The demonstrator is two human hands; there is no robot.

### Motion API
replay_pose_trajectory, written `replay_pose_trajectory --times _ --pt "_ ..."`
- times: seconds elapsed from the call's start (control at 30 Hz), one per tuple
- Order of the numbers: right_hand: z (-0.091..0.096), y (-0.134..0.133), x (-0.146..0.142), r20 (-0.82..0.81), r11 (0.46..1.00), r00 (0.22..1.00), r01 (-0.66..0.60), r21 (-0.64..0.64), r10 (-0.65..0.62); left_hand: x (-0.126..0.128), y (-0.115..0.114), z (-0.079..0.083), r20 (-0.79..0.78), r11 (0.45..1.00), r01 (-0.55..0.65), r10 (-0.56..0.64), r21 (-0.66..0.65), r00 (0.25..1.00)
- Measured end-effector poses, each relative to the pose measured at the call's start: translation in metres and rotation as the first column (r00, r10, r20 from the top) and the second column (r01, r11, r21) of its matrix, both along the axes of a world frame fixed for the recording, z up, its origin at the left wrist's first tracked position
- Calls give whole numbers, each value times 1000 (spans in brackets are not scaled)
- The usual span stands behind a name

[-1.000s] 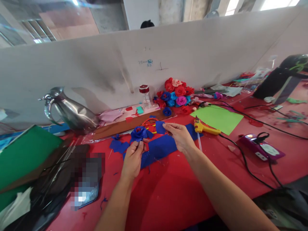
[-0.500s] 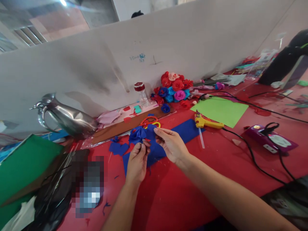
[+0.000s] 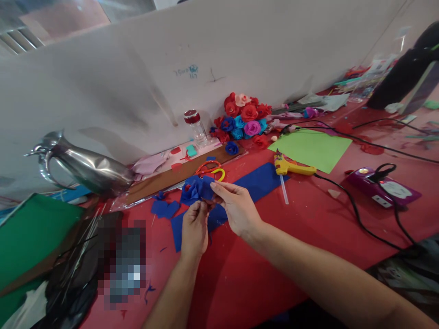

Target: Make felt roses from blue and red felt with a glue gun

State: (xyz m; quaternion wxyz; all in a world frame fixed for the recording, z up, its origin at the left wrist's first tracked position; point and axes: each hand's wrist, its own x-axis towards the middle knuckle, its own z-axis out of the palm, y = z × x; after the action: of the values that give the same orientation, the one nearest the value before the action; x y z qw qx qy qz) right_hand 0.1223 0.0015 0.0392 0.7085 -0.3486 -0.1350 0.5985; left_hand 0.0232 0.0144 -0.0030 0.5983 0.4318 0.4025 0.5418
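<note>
Blue flower pinched in left grip, petal in right grip, scissors just behind, glue gun rightward

You have a shiny metal pitcher on your left, beside the pale partition, and a clear jar with a red lid farther along it. A purple power strip with a black plug sits to your right. Near your left, pixelation obscures what may be a phone.
</note>
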Motion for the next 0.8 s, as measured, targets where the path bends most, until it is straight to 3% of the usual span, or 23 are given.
replay_pose_trajectory --times 0.27,0.6,0.8 --pt "-6 -2 -6 29 1000 999 -14 4 14 -2 0 -7 -4 999 -46 46 -1 999" --pt "-1 -5 -6 2 1000 1000 -16 -20 16 -2 -1 -6 -25 997 -74 75 22 997" --pt "-2 -7 -11 67 1000 997 -25 16 24 -7 2 -16 -75 993 -114 117 42 990"
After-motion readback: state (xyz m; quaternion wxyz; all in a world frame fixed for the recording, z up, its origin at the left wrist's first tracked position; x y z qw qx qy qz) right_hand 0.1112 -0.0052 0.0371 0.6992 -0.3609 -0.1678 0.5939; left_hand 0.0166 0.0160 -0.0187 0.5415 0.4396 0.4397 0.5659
